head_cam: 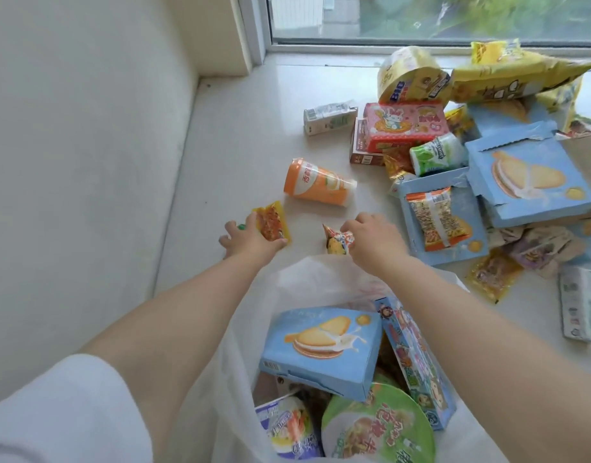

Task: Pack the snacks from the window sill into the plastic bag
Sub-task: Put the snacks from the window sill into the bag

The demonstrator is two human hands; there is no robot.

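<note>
A white plastic bag (307, 279) stands open at the near edge of the window sill (240, 135). Inside it lie a blue biscuit box (320, 349), a green noodle bowl (377, 429) and other packs. My left hand (250, 237) grips a small yellow-orange sachet (272, 222) just above the sill, and a bit of green shows under its fingers. My right hand (370, 238) pinches a small crumpled orange snack packet (337, 240) beside the bag's far rim. An orange drink cup (317, 183) lies on its side beyond both hands.
A heap of snacks fills the sill's right side: blue biscuit boxes (531, 182), a pink box (404, 125), yellow bags (507, 78), a milk carton (330, 116), a green packet (434, 155). A white wall (87, 145) runs along the left. The window (421, 18) is at the back.
</note>
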